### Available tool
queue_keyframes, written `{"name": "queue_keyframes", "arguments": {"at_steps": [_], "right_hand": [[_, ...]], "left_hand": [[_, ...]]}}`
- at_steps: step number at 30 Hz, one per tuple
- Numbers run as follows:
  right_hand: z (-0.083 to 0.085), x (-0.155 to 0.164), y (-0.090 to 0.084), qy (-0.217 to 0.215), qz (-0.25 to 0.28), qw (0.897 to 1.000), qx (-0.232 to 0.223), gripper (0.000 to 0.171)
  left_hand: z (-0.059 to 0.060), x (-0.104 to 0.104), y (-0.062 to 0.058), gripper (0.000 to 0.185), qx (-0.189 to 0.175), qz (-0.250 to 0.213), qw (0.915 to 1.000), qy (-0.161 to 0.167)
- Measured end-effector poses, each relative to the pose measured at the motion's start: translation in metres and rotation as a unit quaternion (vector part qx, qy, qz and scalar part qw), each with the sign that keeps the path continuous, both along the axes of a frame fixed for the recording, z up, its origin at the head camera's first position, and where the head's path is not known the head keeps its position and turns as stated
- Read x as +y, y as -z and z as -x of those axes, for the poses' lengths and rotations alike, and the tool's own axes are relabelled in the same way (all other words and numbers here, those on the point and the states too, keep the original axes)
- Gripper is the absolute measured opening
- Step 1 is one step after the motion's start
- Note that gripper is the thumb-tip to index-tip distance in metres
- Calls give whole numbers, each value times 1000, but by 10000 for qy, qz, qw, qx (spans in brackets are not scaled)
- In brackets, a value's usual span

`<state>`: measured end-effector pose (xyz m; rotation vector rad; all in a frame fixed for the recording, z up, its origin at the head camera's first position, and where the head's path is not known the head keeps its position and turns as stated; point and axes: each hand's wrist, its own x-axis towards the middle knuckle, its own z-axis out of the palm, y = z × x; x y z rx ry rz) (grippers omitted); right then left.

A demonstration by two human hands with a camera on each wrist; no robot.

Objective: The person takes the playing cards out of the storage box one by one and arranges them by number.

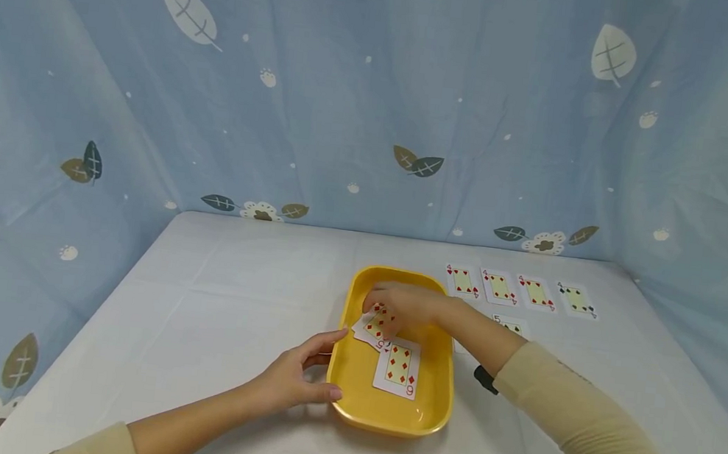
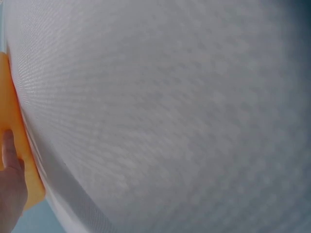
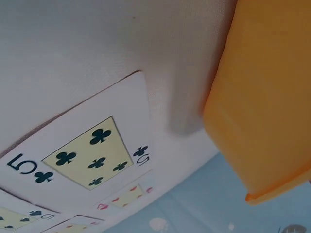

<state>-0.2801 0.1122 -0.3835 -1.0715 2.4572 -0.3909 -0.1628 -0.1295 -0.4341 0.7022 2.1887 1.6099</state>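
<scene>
A yellow plastic basin (image 1: 378, 413) stands on the table with several playing cards inside. My left hand (image 1: 295, 371) rests at its left side, thumb and fingers spread along the rim; in the left wrist view a finger (image 2: 9, 150) lies against the outer wall. My right hand (image 1: 405, 309) reaches into the basin from the right. Its curled fingers and thumb hold a diamond playing card (image 1: 377, 322) by the edges, over other cards partly hidden below. Nearer me, a six of diamonds (image 1: 398, 367) lies face up on the basin floor.
A row of fours, including a four of diamonds (image 1: 499, 287), lies at the back right of the white-covered table (image 1: 252, 274). In front of it, partly behind my right forearm, is a black five (image 1: 510, 324). The right wrist view shows a five of clubs (image 3: 92, 158) beside the basin.
</scene>
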Motion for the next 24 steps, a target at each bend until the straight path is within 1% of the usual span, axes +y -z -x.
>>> {"name": "queue_keyframes", "arguments": {"at_steps": [2,4,8,10,17,20,24], "right_hand": [[0,-2,1,-132,-207,9997,94,44],[2,-4,2,-226,-298,9992,158,45],[7,-7,3,-277,-404,9987,115,45],[8,-10,4,-226,-484,9986,62,47],[6,-13,6,260,-644,9976,-78,51],[6,-12,7,406,-586,9974,-131,49],[5,-9,8,449,-442,9978,-222,46]], "left_hand": [[0,0,0,80,-14,15,10000,-18],[-1,0,0,80,-22,17,10000,-33],[-1,0,-1,79,10,45,10000,-56],[-1,0,-1,80,15,60,10000,-50],[-1,0,-2,78,8,92,9999,-57],[-2,0,-3,78,-17,73,10000,-21],[-3,0,-3,78,-51,87,9999,-3]]}}
